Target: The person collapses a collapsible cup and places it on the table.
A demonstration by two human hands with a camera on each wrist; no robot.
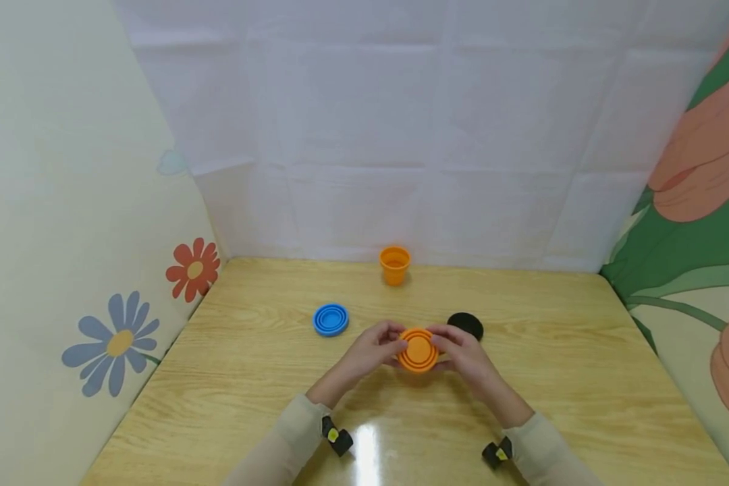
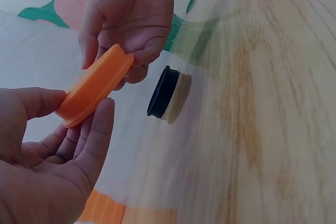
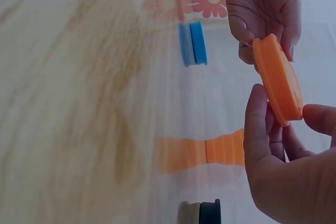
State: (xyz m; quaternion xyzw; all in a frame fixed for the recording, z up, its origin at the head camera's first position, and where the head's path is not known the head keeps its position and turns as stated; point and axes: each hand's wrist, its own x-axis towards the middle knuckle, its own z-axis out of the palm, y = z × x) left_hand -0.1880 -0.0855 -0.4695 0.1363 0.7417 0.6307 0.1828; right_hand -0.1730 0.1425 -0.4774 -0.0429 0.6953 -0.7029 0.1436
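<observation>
Wooden table (image 1: 249,385) is backed by white cloth (image 1: 352,135) | flattened orange cup (image 1: 418,351) is held above table, pinched at rim by left hand (image 1: 372,349) and right hand (image 1: 466,356) | may be dropped, if pinch is loosened | black disc (image 1: 469,324) is partly covered by right hand; its inside is hardly distinguished

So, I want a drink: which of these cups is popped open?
The orange cup at the back: it stands tall, while the blue one, black one and held orange one are flat.
</observation>
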